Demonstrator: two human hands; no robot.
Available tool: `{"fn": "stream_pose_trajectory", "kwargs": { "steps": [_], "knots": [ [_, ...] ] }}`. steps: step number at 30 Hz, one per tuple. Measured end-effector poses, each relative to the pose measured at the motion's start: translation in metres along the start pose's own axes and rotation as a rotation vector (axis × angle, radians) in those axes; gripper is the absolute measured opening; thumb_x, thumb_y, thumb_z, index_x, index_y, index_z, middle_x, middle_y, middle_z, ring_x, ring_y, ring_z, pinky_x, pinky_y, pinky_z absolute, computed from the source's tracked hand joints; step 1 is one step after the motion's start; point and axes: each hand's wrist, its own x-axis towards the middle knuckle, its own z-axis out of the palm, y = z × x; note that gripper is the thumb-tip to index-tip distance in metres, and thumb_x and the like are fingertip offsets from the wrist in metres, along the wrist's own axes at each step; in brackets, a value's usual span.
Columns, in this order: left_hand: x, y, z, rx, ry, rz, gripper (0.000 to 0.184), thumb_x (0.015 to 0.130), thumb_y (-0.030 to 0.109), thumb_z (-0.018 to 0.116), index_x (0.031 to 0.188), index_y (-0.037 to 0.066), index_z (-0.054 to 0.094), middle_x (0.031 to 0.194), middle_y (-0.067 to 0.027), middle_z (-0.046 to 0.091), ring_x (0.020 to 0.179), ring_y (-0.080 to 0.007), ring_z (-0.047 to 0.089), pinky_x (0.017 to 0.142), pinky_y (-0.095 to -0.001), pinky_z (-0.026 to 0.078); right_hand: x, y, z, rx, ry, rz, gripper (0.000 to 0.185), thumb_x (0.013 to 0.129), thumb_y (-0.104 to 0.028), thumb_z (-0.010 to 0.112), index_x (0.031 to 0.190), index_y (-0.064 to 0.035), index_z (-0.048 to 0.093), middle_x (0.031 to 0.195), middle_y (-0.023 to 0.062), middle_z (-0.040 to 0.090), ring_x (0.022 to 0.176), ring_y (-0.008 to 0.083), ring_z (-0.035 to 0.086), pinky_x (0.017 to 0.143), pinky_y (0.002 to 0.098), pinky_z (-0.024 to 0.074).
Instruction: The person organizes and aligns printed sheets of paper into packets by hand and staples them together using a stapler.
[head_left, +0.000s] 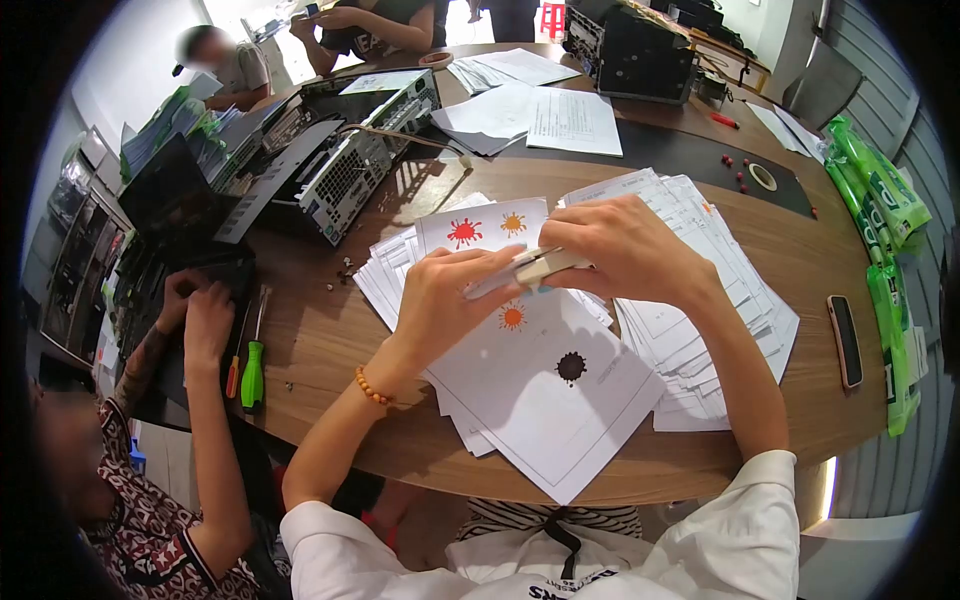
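Both hands meet above a white sheet (590, 425) printed with red, orange and black ink-splat shapes, which lies on a stack of papers. My left hand (435, 300) is closed on one end of a small cream-and-white block-like object (550, 265), whose exact kind I cannot make out. From the other side, my right hand (625, 245) grips it with bent fingers. The fingers partly hide the object. A second pile of printed papers (685, 330) spreads beneath my right forearm.
An opened computer case (350, 175) stands at the back left. Near the co-worker's hands (200, 310) lie a green-handled screwdriver (253, 375) and an orange-handled one (233, 377). At right are a phone (845, 342), green packets (890, 260) and a tape roll (762, 177).
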Motion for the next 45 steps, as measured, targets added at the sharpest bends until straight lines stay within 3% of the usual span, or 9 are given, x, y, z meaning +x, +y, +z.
{"fn": "stream_pose_trajectory", "kwargs": {
  "steps": [10, 12, 22, 25, 30, 33, 35, 39, 45],
  "knots": [
    [0.004, -0.008, -0.005, -0.559, -0.122, -0.431, 0.041, 0.078, 0.014, 0.063, 0.116, 0.002, 0.053, 0.09, -0.0099, 0.065, 0.067, -0.0114, 0.063, 0.057, -0.0221, 0.048, -0.06, 0.037, -0.098, -0.245, -0.004, 0.463, 0.024, 0.063, -0.018, 0.072, 0.075, -0.0045, 0.057, 0.068, 0.0095, 0.056, 0.064, 0.0257, 0.056, 0.059, 0.0347, 0.0429],
    [0.004, -0.005, -0.006, -0.528, -0.223, -0.519, 0.037, 0.081, 0.011, 0.059, 0.116, 0.003, 0.053, 0.09, -0.0098, 0.064, 0.072, -0.0118, 0.063, 0.065, -0.0225, 0.048, -0.069, 0.047, -0.099, -0.288, 0.033, 0.537, 0.024, 0.063, -0.017, 0.072, 0.076, -0.0044, 0.057, 0.069, 0.0095, 0.056, 0.066, 0.0258, 0.056, 0.06, 0.0352, 0.043],
    [-0.001, -0.01, 0.001, -0.53, -0.214, -0.505, 0.027, 0.079, 0.011, 0.06, 0.106, 0.004, 0.06, 0.085, -0.0084, 0.065, 0.067, -0.0103, 0.061, 0.058, -0.0226, 0.047, -0.071, 0.088, -0.059, -0.341, -0.044, 0.634, 0.03, 0.065, -0.016, 0.071, 0.09, -0.003, 0.057, 0.085, 0.0111, 0.058, 0.081, 0.0295, 0.057, 0.071, 0.0367, 0.0442],
    [0.003, -0.015, -0.006, -0.348, -0.214, -0.53, 0.029, 0.078, 0.007, 0.059, 0.106, 0.002, 0.058, 0.087, -0.0066, 0.064, 0.076, -0.0123, 0.061, 0.073, -0.0244, 0.046, -0.073, 0.087, -0.061, -0.433, 0.061, 0.71, 0.029, 0.068, -0.021, 0.068, 0.086, -0.0023, 0.057, 0.084, 0.0127, 0.058, 0.081, 0.0298, 0.057, 0.071, 0.0385, 0.0447],
    [0.0, -0.035, -0.003, 0.301, 0.041, -0.151, 0.036, 0.072, 0.014, 0.066, 0.106, 0.005, 0.057, 0.114, -0.0103, 0.054, 0.112, -0.0261, 0.044, 0.091, -0.0377, 0.035, -0.07, 0.095, -0.069, -0.509, 0.299, 0.742, 0.032, 0.07, -0.031, 0.065, 0.083, -0.0022, 0.057, 0.085, 0.0158, 0.06, 0.079, 0.0297, 0.059, 0.069, 0.0387, 0.0461],
    [-0.007, -0.044, 0.001, 0.371, -0.035, -0.188, 0.05, 0.074, 0.021, 0.065, 0.117, 0.002, 0.048, 0.125, -0.0133, 0.045, 0.12, -0.0302, 0.036, 0.097, -0.04, 0.028, -0.062, 0.084, -0.072, -0.392, 0.06, 0.988, 0.035, 0.069, -0.027, 0.066, 0.089, 0.0006, 0.057, 0.083, 0.0181, 0.061, 0.076, 0.0294, 0.059, 0.067, 0.0364, 0.0457],
    [-0.008, -0.048, 0.004, 0.414, -0.034, -0.179, 0.055, 0.075, 0.024, 0.064, 0.12, 0.001, 0.045, 0.126, -0.0148, 0.044, 0.121, -0.0322, 0.034, 0.098, -0.0397, 0.027, -0.065, 0.085, -0.066, -0.229, -0.418, 1.051, 0.044, 0.067, -0.04, 0.066, 0.088, -0.0012, 0.06, 0.087, 0.0157, 0.062, 0.08, 0.0293, 0.06, 0.069, 0.0368, 0.047],
    [-0.012, -0.053, 0.005, 0.457, -0.059, -0.191, 0.066, 0.075, 0.032, 0.063, 0.125, -0.001, 0.038, 0.127, -0.0173, 0.042, 0.124, -0.0352, 0.029, 0.1, -0.046, 0.016, -0.069, 0.087, -0.038, -0.291, -0.205, 0.784, 0.038, 0.071, -0.036, 0.065, 0.084, -0.0012, 0.061, 0.085, 0.0132, 0.063, 0.079, 0.028, 0.06, 0.069, 0.0354, 0.0473],
    [-0.01, -0.052, 0.001, 0.392, -0.091, -0.27, 0.062, 0.071, 0.033, 0.067, 0.117, 0.001, 0.043, 0.115, -0.0158, 0.048, 0.125, -0.0341, 0.029, 0.098, -0.0503, 0.01, -0.011, 0.046, 0.041, 0.372, 0.002, 0.611, 0.026, 0.075, -0.021, 0.065, 0.088, 0.0011, 0.061, 0.078, 0.0123, 0.063, 0.07, 0.0192, 0.061, 0.065, 0.0284, 0.0479]
  ]
}}
